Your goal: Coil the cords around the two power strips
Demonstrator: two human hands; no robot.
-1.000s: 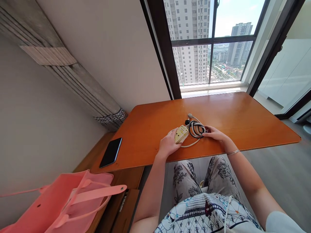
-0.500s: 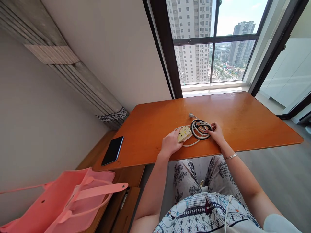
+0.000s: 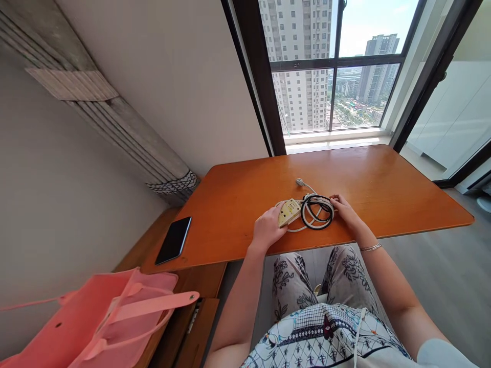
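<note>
Near the front edge of the orange-brown table (image 3: 238, 204), my left hand (image 3: 268, 227) is closed around the left end of a cream power strip (image 3: 290, 212). Just right of the strip lies a round coil of black and white cable (image 3: 317, 211). My right hand (image 3: 343, 208) is at the coil's right side, its fingers pinched on the cable. A grey-white plug (image 3: 300, 182) on a short length of cord rests behind the coil.
A dark phone (image 3: 174, 240) lies at the table's left end. Beside it at the lower left is an open pink bag (image 3: 95, 317). A window (image 3: 333, 97) stands behind the table, and a tied grey curtain (image 3: 126, 128) hangs at the left.
The coil has shifted slightly toward me and looks rounder. My right hand has moved a little to the right along its edge. My left hand still holds the strip.
</note>
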